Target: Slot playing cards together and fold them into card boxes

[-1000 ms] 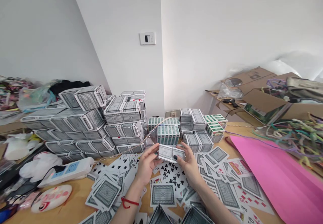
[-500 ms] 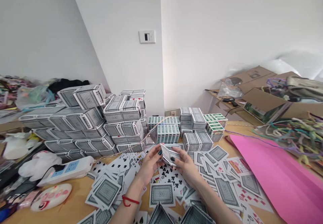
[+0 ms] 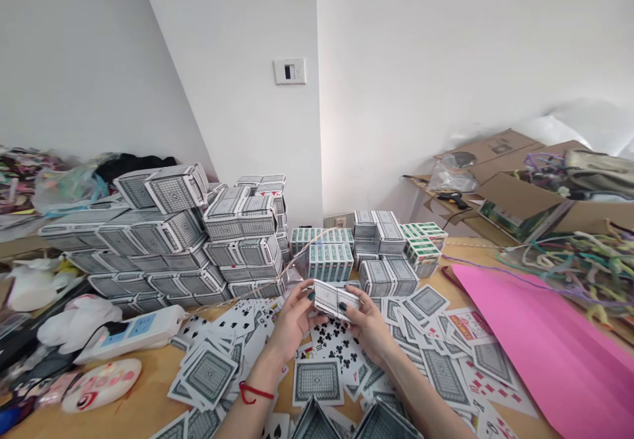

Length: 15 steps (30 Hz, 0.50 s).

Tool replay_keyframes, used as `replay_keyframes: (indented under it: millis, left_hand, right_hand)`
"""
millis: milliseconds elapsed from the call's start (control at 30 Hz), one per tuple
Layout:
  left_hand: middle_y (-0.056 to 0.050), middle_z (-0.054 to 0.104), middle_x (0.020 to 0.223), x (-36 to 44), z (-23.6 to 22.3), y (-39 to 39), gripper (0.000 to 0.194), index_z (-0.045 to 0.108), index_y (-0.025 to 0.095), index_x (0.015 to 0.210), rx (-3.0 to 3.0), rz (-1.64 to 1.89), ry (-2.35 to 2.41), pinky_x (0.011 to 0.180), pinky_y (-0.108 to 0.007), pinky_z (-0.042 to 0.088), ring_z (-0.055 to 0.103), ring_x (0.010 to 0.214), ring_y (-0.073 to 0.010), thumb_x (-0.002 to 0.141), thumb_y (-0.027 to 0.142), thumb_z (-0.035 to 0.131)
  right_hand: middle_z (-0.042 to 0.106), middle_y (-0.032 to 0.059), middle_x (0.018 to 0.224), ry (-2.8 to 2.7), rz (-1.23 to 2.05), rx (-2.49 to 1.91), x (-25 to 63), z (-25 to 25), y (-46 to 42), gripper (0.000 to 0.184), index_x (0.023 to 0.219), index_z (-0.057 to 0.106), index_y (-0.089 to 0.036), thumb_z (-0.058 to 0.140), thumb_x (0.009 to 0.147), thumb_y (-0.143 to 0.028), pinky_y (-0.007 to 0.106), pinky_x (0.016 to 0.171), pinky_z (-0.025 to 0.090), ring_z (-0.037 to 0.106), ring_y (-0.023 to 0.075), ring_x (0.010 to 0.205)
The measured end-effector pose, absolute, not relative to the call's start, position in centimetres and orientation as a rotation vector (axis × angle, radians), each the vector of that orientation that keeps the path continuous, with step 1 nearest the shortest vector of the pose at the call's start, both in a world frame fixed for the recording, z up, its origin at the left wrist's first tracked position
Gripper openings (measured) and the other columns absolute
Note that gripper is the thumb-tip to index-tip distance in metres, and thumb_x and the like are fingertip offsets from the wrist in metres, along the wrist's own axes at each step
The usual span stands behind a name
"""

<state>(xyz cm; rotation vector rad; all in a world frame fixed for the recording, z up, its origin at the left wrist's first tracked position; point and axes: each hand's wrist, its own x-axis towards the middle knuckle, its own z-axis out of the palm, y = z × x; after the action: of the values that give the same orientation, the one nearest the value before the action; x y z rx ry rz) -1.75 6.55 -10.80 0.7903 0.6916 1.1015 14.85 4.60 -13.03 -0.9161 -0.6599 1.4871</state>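
Observation:
Between both hands I hold folded playing cards (image 3: 329,296), their patterned backs facing up and a seam across the middle. My left hand (image 3: 293,317) grips the left end, thumb on the near side. On the right end, my right hand (image 3: 369,320) presses with its thumb on top. Below them lie loose cards, with clubs (image 3: 337,346) face up and a face-down card (image 3: 317,381) nearer me. Two open shapes folded from cards, a left one (image 3: 315,422) and a right one (image 3: 386,422), stand at the bottom edge.
Stacked blocks of folded cards (image 3: 163,234) rise at the left, smaller ones (image 3: 389,274) behind my hands. Green-and-white card boxes (image 3: 331,263) stand at the back. A pink sheet (image 3: 539,340) lies right, a power strip (image 3: 133,337) and a white mask (image 3: 102,386) left. Cardboard boxes (image 3: 525,201) sit beyond.
The folded cards have turned flatter between my hands, so more of their patterned backs shows. My right hand has shifted slightly right. The things on the table stay put.

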Motion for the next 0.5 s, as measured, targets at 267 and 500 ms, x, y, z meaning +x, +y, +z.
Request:
replay_keyframes:
  millis: [267, 500]
  left_hand:
    - [-0.006, 0.062, 0.099, -2.38, -10.54, 6.90, 0.023, 0.063, 0.018, 0.090, 0.948, 1.120, 0.935, 0.077, -0.037, 0.053, 0.061, 0.085, -0.0202, 0.070, 0.028, 0.063]
    - [-0.006, 0.067, 0.083, -2.01, -10.69, 7.12, 0.024, 0.067, 0.014, 0.080, 1.027, 1.135, 1.147, 0.073, -0.036, 0.054, 0.063, 0.075, -0.0200, 0.061, 0.030, 0.071]
  right_hand:
    - [0.063, 0.0022, 0.077, -0.761, 1.309, -1.039, 14.98, -13.47, 4.93, 0.035, 0.083, 0.053, -0.018, 0.073, 0.063, -0.039, 0.027, 0.056, 0.046, 0.057, 0.0154, 0.062]
    - [0.060, -0.0004, 0.066, -0.906, 1.172, -1.123, 15.12, -13.76, 5.02, 0.032, 0.074, 0.048, -0.021, 0.069, 0.065, -0.042, 0.029, 0.058, 0.046, 0.058, 0.0174, 0.059]
